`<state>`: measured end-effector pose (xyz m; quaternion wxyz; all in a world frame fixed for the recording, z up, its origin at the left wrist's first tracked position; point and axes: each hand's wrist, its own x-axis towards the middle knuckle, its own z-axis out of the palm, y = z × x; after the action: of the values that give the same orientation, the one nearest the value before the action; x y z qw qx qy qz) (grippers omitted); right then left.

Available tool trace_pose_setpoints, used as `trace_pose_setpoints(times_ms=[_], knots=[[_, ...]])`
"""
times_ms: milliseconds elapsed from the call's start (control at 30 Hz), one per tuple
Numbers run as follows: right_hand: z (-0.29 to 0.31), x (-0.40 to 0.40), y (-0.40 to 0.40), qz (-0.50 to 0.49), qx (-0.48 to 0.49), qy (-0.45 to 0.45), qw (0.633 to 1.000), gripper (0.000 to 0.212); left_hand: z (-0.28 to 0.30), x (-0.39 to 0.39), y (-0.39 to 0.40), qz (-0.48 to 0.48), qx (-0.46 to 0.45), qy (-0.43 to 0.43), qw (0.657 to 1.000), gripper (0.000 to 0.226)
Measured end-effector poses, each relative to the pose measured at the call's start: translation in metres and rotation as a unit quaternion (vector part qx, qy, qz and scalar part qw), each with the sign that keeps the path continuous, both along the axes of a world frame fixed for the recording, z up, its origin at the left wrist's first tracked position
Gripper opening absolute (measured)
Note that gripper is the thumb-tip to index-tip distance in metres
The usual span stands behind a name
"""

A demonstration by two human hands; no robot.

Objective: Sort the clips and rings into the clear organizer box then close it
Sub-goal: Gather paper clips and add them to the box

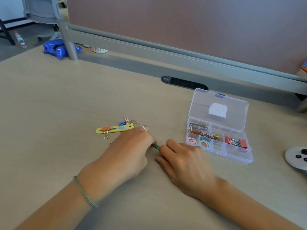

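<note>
A green paper clip (156, 146) lies low over the desk between my two hands. My left hand (131, 146) and my right hand (182, 161) both pinch it from either side. The clear organizer box (219, 156) stands open to the right, lid upright. Its compartments hold coloured paper clips (204, 133), a pink ring (192, 140), a green ring (205, 143) and red binder clips (235, 141). Left of my hands lies a yellow giraffe clip (114, 128) with an orange binder clip (105, 129) on it, beside a few loose paper clips (127, 121).
A grey partition with a rail runs along the desk's far side, with a black cable slot (184, 83) in front of it. A white controller (297, 157) sits at the right edge. A blue bag (54, 48) lies far left.
</note>
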<state>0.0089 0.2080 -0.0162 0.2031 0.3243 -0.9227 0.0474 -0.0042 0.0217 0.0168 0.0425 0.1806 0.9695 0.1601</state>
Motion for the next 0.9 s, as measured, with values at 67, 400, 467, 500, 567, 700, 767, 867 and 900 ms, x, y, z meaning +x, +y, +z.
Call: trace_pose_setpoints(times_ms=[67,400,467,500,567,700,767,867,900], knots=[[-0.002,-0.002,0.003,0.004,-0.006,0.032,0.999,0.027,0.004,0.003,0.005,-0.006,-0.03,-0.014,0.999,0.051],[-0.008,-0.03,0.004,0.133,-0.025,0.139,0.981,0.051,0.003,0.002,0.008,-0.013,0.09,-0.064,0.994,0.034],[-0.007,-0.036,0.002,0.16,-0.012,0.147,0.976,0.053,-0.002,0.0,0.009,-0.011,0.116,-0.083,0.99,0.025],[-0.006,-0.038,0.001,0.168,-0.009,0.15,0.974,0.053,-0.003,0.0,0.009,-0.008,0.125,-0.092,0.988,0.024],[-0.005,-0.041,-0.001,0.177,-0.012,0.158,0.971,0.053,-0.004,-0.002,0.008,0.004,0.156,-0.109,0.982,0.031],[-0.005,-0.049,-0.002,0.15,-0.05,0.151,0.976,0.055,-0.005,-0.007,0.006,0.061,0.241,-0.105,0.963,0.052],[-0.002,-0.051,0.0,0.105,-0.097,0.119,0.982,0.056,0.003,-0.007,0.009,0.113,0.305,-0.051,0.944,0.045],[0.012,-0.052,-0.002,0.06,-0.173,0.08,0.98,0.052,0.012,-0.006,0.014,0.175,0.521,-0.116,0.827,0.035],[0.019,-0.052,-0.006,0.064,-0.19,0.078,0.977,0.046,0.015,-0.006,0.017,0.185,0.601,-0.188,0.754,0.035]])
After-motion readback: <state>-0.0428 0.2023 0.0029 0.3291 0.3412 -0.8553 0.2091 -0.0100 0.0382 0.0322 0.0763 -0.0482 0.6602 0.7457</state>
